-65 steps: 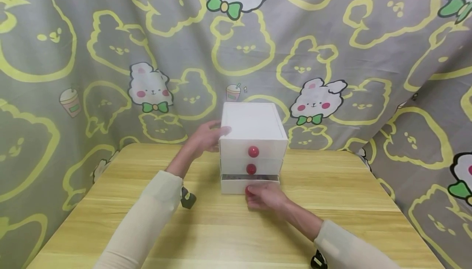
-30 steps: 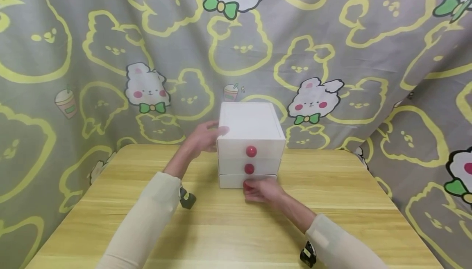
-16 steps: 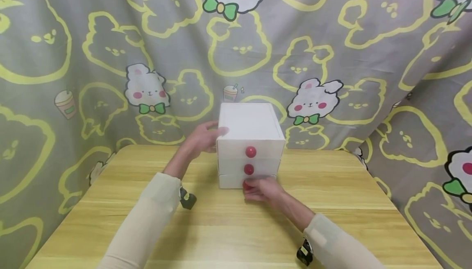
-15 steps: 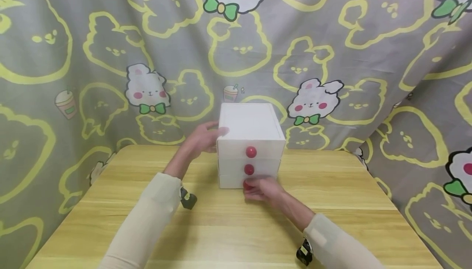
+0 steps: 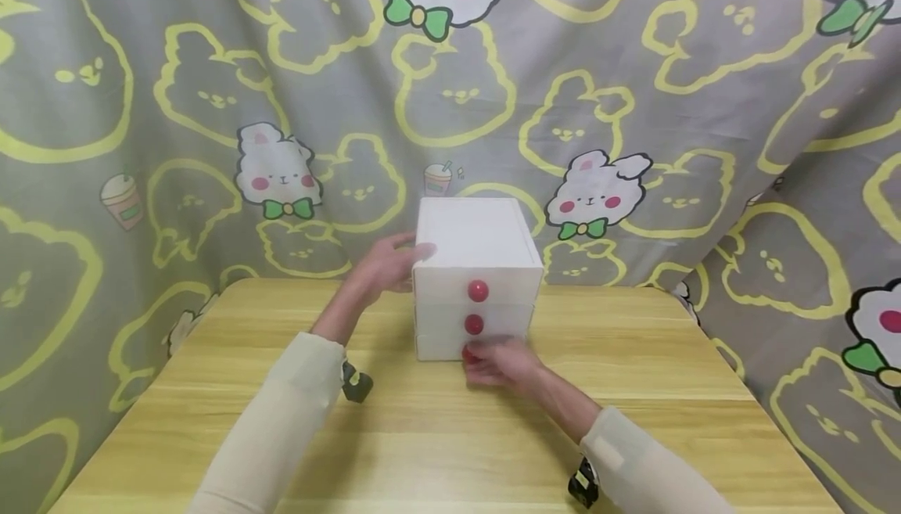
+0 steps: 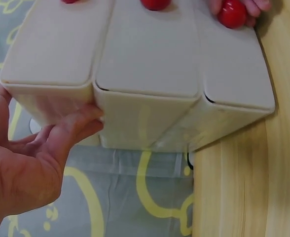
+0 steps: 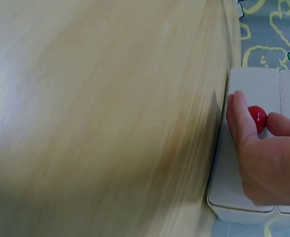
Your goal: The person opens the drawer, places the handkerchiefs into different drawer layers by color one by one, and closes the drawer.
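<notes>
A small white cabinet (image 5: 479, 232) with three stacked drawers, each with a round red knob, stands toward the back of the table. All three drawer fronts sit flush. My left hand (image 5: 389, 264) holds the cabinet's upper left edge, with one digit over the top and fingers against the side wall; the left wrist view shows these fingers (image 6: 86, 121) on the panel. Low at the front, my right hand (image 5: 503, 364) grips the bottom drawer's red knob (image 7: 257, 119) between thumb and fingers. The middle knob (image 5: 474, 325) and top knob (image 5: 478, 290) are untouched.
The cabinet rests on a light wood-grain table (image 5: 422, 436). Close behind hangs a grey curtain (image 5: 338, 91) printed with cartoon bears and rabbits, which also runs along both sides. Dark devices (image 5: 357, 382) are strapped at both wrists.
The bottom drawer, slightly pulled out 2.2 s ago, has been pushed in flush by my right hand on its knob. My left hand has kept its place on the cabinet.
</notes>
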A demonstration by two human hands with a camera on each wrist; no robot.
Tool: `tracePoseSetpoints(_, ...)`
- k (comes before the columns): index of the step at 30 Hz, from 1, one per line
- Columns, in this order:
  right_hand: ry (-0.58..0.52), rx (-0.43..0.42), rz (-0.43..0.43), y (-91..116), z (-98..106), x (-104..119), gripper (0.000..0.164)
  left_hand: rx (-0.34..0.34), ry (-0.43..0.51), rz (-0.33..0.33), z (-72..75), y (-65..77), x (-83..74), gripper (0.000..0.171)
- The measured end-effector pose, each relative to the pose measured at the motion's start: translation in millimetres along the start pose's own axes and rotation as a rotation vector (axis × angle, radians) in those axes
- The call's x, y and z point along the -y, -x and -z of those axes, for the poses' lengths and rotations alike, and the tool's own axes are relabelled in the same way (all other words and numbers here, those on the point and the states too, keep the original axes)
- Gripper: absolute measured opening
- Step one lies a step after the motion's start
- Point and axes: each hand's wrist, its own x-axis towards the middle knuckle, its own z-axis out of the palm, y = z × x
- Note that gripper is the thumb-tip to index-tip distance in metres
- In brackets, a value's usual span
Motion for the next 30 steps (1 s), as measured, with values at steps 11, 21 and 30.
tracePoseSetpoints(11, 0.39, 0.125, 0.061, 28.5, 35.9, 2.5, 0.033, -0.046, -0.066, -0.038, -2.3, 1.2, 6.5, 0.086)
tracePoseSetpoints(21, 0.873, -0.195, 0.239, 58.5, 64.2, 19.4, 0.031, -0.034, -0.024, -0.099, -1.2, 20.4, 18.5, 0.081)
tracePoseSetpoints(30, 1.025, -0.392, 0.456, 60.7, 83.3, 26.9, 0.034, -0.069, -0.248, -0.133, 12.4, 36.6, 56.7, 0.059)
